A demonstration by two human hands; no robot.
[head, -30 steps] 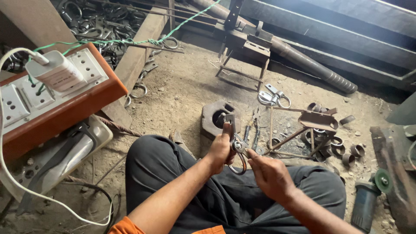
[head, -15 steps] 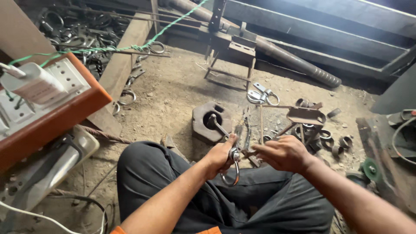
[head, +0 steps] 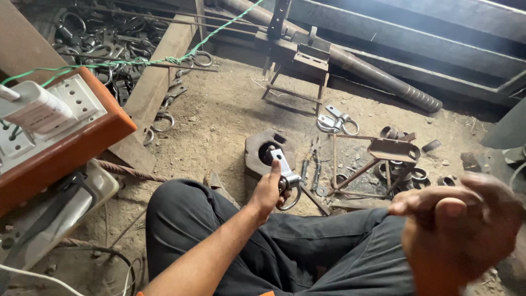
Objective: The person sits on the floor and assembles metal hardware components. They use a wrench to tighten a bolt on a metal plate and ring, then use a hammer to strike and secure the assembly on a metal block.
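We see our left hand (head: 268,192) at the middle of the frame, closed around a metal hasp with a ring (head: 286,178). The fingers wrap the joint where the flat plate meets the ring; the plate sticks up and to the left out of the fist, and the ring hangs down to the right below it. So the piece's long axis runs on a slant, from upper left to lower right, nearly in line with our forearm.

Our right hand (head: 457,227) is raised close to the camera at the lower right of the frame, large and blurred. The fingers look loosely curled and we see nothing in them, though the blur keeps us from being sure how far open it is. It is well apart from the hasp, which lies to its left and further from the lens.

Just above and behind the held piece sits a heavy block with a round hole (head: 264,153) on the dirt floor. To its right lie some small tools (head: 313,167) and a rusty metal stand (head: 378,159) with short rings (head: 417,175) around its feet. A second hasp with a ring (head: 335,121) lies further up. At the left edge, an orange-framed socket board (head: 60,129).
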